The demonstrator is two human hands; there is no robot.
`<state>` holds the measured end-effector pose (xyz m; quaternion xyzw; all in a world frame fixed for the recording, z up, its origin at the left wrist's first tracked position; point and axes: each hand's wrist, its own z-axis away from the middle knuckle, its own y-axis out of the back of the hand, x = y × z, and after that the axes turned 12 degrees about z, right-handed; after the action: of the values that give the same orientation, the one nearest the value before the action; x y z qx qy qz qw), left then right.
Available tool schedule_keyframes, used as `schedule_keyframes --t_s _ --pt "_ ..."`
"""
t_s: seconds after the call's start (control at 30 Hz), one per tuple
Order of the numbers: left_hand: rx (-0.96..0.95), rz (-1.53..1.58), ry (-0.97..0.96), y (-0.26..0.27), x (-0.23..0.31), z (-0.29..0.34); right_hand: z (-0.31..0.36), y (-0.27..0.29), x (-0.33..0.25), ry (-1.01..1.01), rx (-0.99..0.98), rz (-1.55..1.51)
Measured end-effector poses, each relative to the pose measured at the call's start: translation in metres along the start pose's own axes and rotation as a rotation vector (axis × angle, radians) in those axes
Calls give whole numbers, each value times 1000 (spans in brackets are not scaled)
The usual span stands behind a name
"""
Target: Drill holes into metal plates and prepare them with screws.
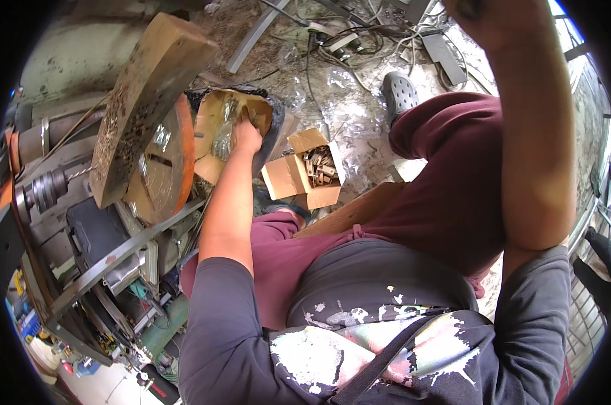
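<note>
My left hand (247, 136) reaches down into an open cardboard carton (209, 138) with dark outer sides and clear plastic inside. Its fingers are drawn together inside the carton, and whatever they grip is hidden. My right hand (484, 23) is raised at the top edge, where the picture cuts off its fingers; a dark spot shows there, too unclear to name. Just right of the carton, a smaller cardboard box (283, 177) stands with its flaps spread, holding several small metal pieces (321, 166).
At left a drill chuck (47, 190) with a bit points at a thick wooden block (143, 101), beside an orange-rimmed disc (186, 158). Cables and a power strip (336, 42) lie on the littered floor ahead. Metal bars (126, 246) and tools crowd the lower left.
</note>
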<state>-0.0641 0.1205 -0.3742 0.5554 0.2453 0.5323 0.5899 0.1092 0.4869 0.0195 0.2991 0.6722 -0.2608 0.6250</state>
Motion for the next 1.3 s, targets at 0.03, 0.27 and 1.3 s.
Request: schedule_keyframes --t_s 0.03,0.27,1.3 --pt "-90 -76 73 -2 0 3 0 -4 -3 -221 50 35" --pt "-137 -306 136 -4 25 -1 -19 -15 14 -280 -100 58" --pt "-224 1829 -54 169 179 197 102 -47 85 -201 -1033 339"
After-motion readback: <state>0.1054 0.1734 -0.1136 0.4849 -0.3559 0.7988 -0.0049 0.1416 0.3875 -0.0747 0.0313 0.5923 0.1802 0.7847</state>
